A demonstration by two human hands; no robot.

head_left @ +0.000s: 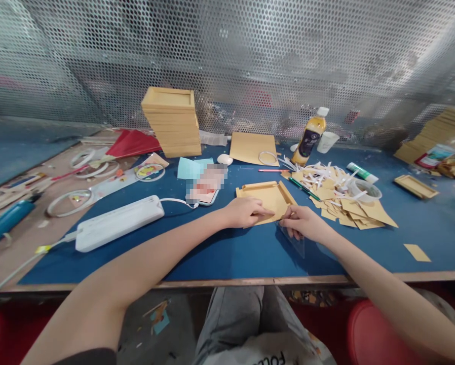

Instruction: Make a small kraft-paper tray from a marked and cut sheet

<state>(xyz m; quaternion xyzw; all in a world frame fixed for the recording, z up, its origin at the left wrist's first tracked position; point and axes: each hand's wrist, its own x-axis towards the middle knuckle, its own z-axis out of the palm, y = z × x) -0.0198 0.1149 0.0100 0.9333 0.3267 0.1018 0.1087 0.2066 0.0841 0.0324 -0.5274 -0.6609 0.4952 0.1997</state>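
Note:
A tan cardboard tray [267,195], with its far and right edges folded up, lies on the blue work surface in front of me. My left hand [246,212] rests on its near left part, index finger stretched across the card and holding nothing. At the near right corner, the fingers of my right hand [303,222] are closed on a clear plastic piece [299,247] with a straight edge, which hangs below them. Its full shape is partly hidden by the hand.
Behind stands a tall stack of folded trays [172,124]. A phone [206,187] and white power strip [119,223] lie left. To the right are paper scraps [330,187], a drink bottle [310,137], a paper cup [327,142] and a glue tube [362,172]. Perforated metal [227,61] rises behind.

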